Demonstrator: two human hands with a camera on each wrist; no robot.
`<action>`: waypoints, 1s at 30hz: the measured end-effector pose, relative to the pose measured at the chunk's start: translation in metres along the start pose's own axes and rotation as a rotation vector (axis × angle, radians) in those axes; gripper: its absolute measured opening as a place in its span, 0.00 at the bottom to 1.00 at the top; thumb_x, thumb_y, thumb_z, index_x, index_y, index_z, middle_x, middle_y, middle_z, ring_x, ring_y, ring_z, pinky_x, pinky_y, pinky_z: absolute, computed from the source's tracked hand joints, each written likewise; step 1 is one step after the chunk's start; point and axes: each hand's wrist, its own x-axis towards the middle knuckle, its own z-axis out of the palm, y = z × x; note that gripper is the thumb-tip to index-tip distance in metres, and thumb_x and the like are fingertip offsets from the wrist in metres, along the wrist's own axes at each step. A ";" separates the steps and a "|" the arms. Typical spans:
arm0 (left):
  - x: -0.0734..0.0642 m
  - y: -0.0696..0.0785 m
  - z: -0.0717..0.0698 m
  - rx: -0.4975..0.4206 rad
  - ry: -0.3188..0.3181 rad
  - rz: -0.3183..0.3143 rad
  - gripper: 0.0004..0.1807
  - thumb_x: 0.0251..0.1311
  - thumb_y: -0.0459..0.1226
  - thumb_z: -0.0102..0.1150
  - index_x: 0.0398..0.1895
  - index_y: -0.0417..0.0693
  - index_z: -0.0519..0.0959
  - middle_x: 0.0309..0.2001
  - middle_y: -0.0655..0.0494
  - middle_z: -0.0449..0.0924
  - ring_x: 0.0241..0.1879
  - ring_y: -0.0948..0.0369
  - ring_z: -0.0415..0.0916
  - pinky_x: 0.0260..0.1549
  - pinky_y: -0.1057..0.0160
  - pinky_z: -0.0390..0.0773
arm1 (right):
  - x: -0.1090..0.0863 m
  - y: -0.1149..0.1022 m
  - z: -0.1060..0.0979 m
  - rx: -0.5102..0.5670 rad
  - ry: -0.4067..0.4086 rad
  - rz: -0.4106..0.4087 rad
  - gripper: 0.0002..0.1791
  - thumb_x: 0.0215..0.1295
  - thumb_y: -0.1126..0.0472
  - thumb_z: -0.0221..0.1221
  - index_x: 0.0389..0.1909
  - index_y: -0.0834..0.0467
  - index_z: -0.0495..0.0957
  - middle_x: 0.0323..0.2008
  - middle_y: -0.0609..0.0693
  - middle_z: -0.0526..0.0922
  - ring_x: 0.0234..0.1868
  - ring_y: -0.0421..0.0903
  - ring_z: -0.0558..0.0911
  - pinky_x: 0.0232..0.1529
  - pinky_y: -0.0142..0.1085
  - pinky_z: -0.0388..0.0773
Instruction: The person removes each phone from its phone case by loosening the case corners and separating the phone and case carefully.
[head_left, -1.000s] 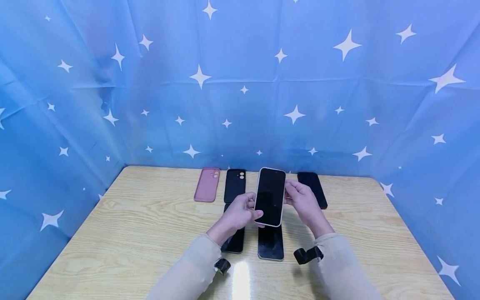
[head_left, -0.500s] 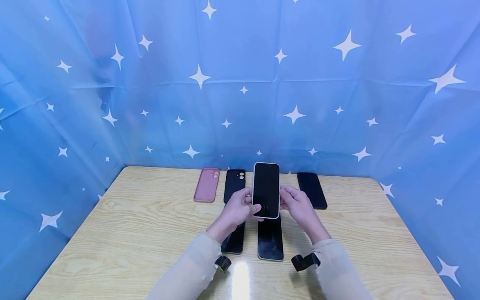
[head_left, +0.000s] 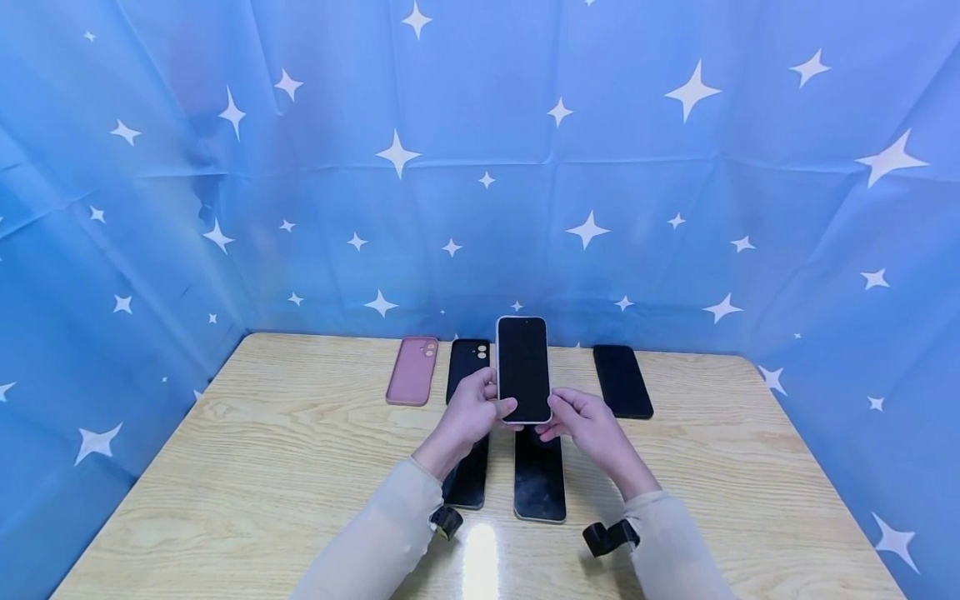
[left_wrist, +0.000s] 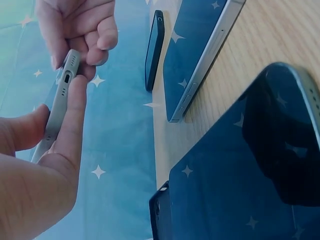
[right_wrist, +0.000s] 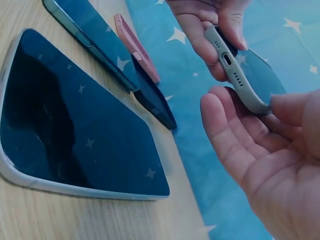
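Note:
A phone in a pale case (head_left: 523, 367) is held up over the table, dark screen facing me, its top edge overlapping the backdrop. My left hand (head_left: 467, 421) grips its lower left, thumb on the front and fingers behind. At the lower right corner, my right hand (head_left: 592, 429) pinches the edge between thumb and fingers. Both wrist views show the case's bottom edge (right_wrist: 235, 75) with the charging port and speaker holes uncovered. Beneath the hands, two dark-screened phones lie face up, one phone (head_left: 540, 487) in the middle and another phone (head_left: 467, 482) to its left, partly hidden.
Along the table's back edge lie a pink phone case (head_left: 412, 371), a black phone case (head_left: 468, 362) partly behind the left hand, and a black phone (head_left: 624, 382) at the right. A blue star-patterned curtain (head_left: 480, 208) encloses the wooden table (head_left: 300, 467).
The held phone has moved left and away from me, its screen staying toward me. My right hand has slid down its right side to the bottom corner, while my left hand keeps its grip.

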 end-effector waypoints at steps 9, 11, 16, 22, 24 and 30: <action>0.000 0.004 -0.002 -0.003 0.015 -0.012 0.14 0.68 0.20 0.55 0.55 0.30 0.74 0.50 0.33 0.85 0.44 0.49 0.86 0.43 0.41 0.87 | -0.004 0.005 -0.005 0.076 -0.089 0.014 0.24 0.78 0.68 0.51 0.66 0.81 0.64 0.42 0.68 0.86 0.38 0.48 0.89 0.50 0.44 0.88; -0.001 0.005 -0.002 -0.003 0.011 -0.012 0.14 0.67 0.19 0.55 0.55 0.30 0.74 0.50 0.33 0.85 0.44 0.49 0.86 0.45 0.39 0.86 | -0.004 0.007 -0.005 0.090 -0.098 0.011 0.24 0.77 0.70 0.50 0.66 0.81 0.63 0.43 0.68 0.86 0.39 0.48 0.89 0.51 0.44 0.87; 0.000 0.004 -0.001 0.021 0.000 -0.008 0.12 0.66 0.19 0.56 0.52 0.31 0.75 0.49 0.35 0.86 0.41 0.52 0.87 0.45 0.40 0.87 | -0.002 0.009 -0.002 0.148 -0.106 -0.016 0.18 0.71 0.73 0.47 0.56 0.81 0.69 0.43 0.62 0.85 0.39 0.48 0.89 0.48 0.41 0.88; -0.003 0.003 0.001 0.058 -0.014 -0.014 0.11 0.66 0.19 0.57 0.48 0.33 0.75 0.46 0.37 0.87 0.39 0.53 0.87 0.41 0.45 0.89 | 0.001 0.010 -0.002 0.185 -0.116 -0.001 0.13 0.67 0.75 0.45 0.48 0.80 0.70 0.35 0.55 0.82 0.33 0.46 0.86 0.41 0.38 0.88; -0.003 0.002 0.002 0.063 -0.020 -0.023 0.11 0.65 0.19 0.57 0.48 0.33 0.75 0.46 0.36 0.87 0.38 0.53 0.87 0.41 0.44 0.89 | 0.001 0.011 -0.004 0.185 -0.129 0.017 0.13 0.66 0.75 0.45 0.47 0.79 0.71 0.33 0.55 0.82 0.32 0.45 0.85 0.39 0.37 0.88; -0.002 0.002 0.003 0.081 -0.033 -0.037 0.13 0.65 0.19 0.58 0.51 0.33 0.77 0.44 0.36 0.87 0.35 0.52 0.88 0.40 0.42 0.88 | 0.001 0.013 -0.010 0.184 -0.180 0.034 0.16 0.65 0.76 0.44 0.50 0.79 0.71 0.32 0.55 0.81 0.32 0.44 0.84 0.37 0.35 0.85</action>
